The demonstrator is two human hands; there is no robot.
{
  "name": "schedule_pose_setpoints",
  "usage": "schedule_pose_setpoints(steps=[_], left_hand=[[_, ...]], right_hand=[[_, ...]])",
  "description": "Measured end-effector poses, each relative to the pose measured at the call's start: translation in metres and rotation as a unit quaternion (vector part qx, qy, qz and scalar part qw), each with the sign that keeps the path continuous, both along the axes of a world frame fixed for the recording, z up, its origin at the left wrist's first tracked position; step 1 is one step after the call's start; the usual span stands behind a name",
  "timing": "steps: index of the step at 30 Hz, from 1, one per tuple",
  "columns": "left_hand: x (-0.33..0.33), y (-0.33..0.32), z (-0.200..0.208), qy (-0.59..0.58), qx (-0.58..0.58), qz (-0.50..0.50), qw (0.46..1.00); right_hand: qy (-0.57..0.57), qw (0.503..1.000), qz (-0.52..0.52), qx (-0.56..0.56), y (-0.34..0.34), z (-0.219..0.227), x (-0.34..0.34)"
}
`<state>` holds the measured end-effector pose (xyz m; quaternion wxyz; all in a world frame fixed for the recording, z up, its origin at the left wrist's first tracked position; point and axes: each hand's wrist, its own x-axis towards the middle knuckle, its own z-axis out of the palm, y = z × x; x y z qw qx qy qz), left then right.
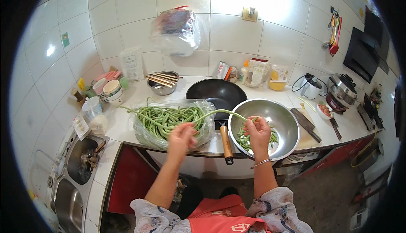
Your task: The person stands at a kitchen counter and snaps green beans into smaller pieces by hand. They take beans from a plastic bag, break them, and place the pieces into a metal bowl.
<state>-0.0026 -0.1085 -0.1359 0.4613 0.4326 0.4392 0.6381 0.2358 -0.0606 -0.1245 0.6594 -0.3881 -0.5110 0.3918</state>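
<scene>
My right hand (258, 133) is closed, pinching the end of a green long bean (227, 111) above a large steel bowl (292, 129). That bean stretches left toward my left hand (182, 137), which hovers over the front of an open clear plastic bag (210, 131). Motion smears the left fingers, so their grip on the bean cannot be made out. A heap of whole long beans (163, 117) fills the bag. Short pieces of bean (244, 142) lie in the bottom of the bowl, partly hidden by my right hand.
Behind the bowl sits a black wok (215, 93), its wooden handle (226, 142) jutting past the counter edge. A cleaver (305, 123) lies on a cutting board (311, 142) at right. Chopsticks rest across a small steel bowl (163, 89). The sink (69, 199) is at left.
</scene>
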Motion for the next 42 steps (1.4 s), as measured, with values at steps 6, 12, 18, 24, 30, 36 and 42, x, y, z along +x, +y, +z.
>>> schedule_pose_setpoints(steps=[6,12,18,24,30,36,42], left_hand=[[0.06,0.036,-0.003,-0.13,-0.08,-0.158,0.976],[0.062,0.05,0.027,-0.237,-0.07,-0.201,0.948],[0.058,0.038,0.037,-0.202,-0.007,-0.144,0.969],[0.041,0.025,0.031,-0.229,0.009,-0.129,0.965],[0.031,0.021,0.022,-0.233,0.004,-0.166,0.958],[0.03,0.018,0.016,-0.225,0.014,-0.164,0.96],[0.017,0.024,0.018,-0.344,-0.016,-0.166,0.924]], right_hand=[[-0.083,0.993,0.012,0.086,-0.018,0.001,-0.015],[-0.269,0.93,-0.008,0.25,-0.037,0.016,-0.018],[-0.287,0.909,-0.019,0.302,-0.042,0.008,-0.029],[0.063,0.953,0.286,-0.073,-0.04,-0.019,-0.037],[0.062,0.904,0.402,-0.133,-0.03,-0.014,-0.045],[0.058,0.874,0.435,-0.208,-0.033,0.001,-0.047],[-0.12,0.927,0.328,-0.135,-0.029,0.001,-0.044]])
